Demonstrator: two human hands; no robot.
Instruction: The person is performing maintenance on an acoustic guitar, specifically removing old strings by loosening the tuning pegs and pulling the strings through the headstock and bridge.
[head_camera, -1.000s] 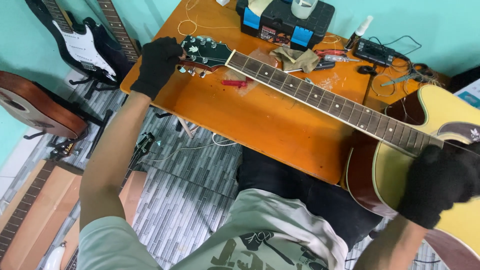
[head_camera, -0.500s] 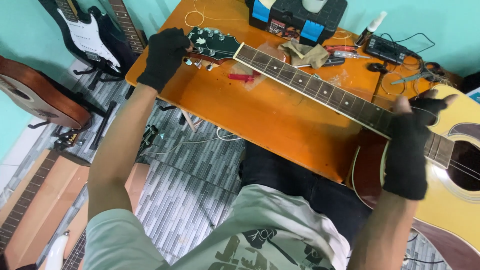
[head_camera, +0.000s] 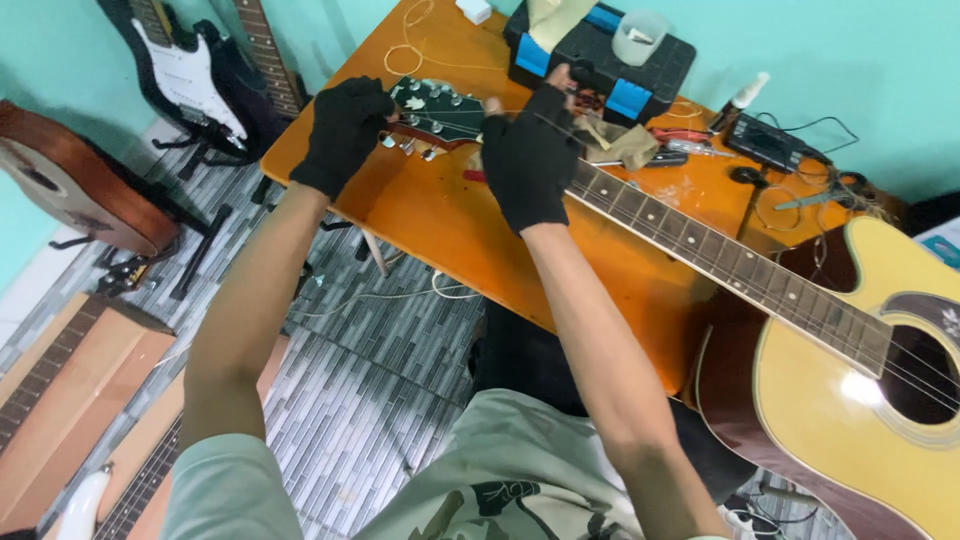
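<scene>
Guitar: acoustic guitar (head_camera: 790, 300) lies across the orange table (head_camera: 450, 220), body near, headstock (head_camera: 435, 108) far.
Right hand: right hand (head_camera: 528, 160), gloved, fingers pinch a string above the neck.
Left hand: left hand (head_camera: 342, 130), gloved, fingers curled on the headstock's tuners.
</scene>
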